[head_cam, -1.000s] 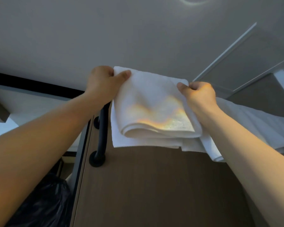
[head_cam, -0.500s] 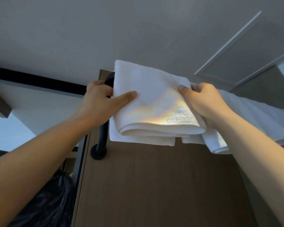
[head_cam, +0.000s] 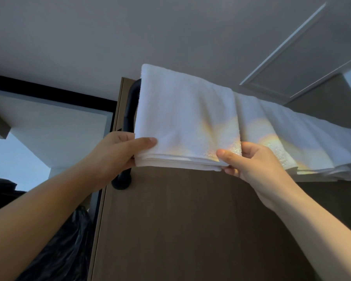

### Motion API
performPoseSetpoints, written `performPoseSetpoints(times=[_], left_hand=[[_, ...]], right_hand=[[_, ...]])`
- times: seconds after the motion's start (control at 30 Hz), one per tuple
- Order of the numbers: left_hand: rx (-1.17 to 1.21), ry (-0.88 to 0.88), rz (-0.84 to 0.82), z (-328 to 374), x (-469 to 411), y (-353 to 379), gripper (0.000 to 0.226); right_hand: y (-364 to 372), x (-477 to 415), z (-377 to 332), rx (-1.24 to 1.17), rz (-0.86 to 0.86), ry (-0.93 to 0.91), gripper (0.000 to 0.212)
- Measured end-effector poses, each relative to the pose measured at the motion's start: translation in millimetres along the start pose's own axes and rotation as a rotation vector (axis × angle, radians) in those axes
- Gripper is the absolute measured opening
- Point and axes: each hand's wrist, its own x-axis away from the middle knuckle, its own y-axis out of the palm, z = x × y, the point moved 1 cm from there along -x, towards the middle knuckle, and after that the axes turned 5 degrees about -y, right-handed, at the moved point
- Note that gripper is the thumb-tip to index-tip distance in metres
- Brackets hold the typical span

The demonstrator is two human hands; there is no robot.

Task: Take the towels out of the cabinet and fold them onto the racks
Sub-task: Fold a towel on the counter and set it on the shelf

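towel [head_cam: 182,120]: white, folded, draped over the black rack [head_cam: 130,110]
left hand [head_cam: 118,153]: pinching its lower left corner
right hand [head_cam: 257,165]: pinching lower right corner
next towel [head_cam: 288,130]: hanging just beside it

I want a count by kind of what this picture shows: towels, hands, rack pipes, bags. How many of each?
Towels: 2, the folded towel and the draped towel
Hands: 2, left hand and right hand
Rack pipe: 1
Black bag: 1
Total: 6

Grey ceiling [head_cam: 89,37] above a brown wood panel [head_cam: 190,230], dim light
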Motion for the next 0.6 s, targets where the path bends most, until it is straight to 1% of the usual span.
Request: performPoseSetpoints(times=[0.03, 0.1, 0.2, 0.27, 0.4, 0.47, 0.53, 0.6], left_hand=[[0.039, 0.012, -0.009, -1.0, 2.2, 0.6, 0.031], [0.089, 0.023, -0.017, -2.9, 5.7, 1.2, 0.026], [0.099, 0.017, -0.042, -5.8, 10.0, 1.5, 0.030], [0.072, 0.043, -0.037, -8.0, 14.4, 0.6, 0.032], [0.058, 0.102, -0.026, -13.4, 22.6, -1.7, 0.034], [0.051, 0.123, -0.028, -15.0, 23.7, -0.8, 0.028], [0.044, 0.141, -0.034, -15.4, 22.9, 2.1, 0.017], [0.051, 0.152, -0.029, -16.4, 21.5, 4.3, 0.016]], right_hand=[[0.8, 0.4, 2.6, -0.019, 0.001, 0.000, 0.019], [2.6, 0.6, 5.9, -0.072, 0.002, 0.026, 0.015], [4.3, 0.6, 8.8, -0.156, -0.009, 0.058, 0.016], [5.1, 1.8, 8.9, -0.198, -0.021, 0.060, 0.018], [9.6, 3.3, 12.9, -0.217, -0.049, 0.058, 0.018], [11.8, 4.3, 15.3, -0.218, -0.069, 0.072, 0.019], [14.1, 5.1, 17.0, -0.249, -0.099, 0.073, 0.017], [15.0, 5.3, 18.4, -0.274, -0.117, 0.066, 0.017]])
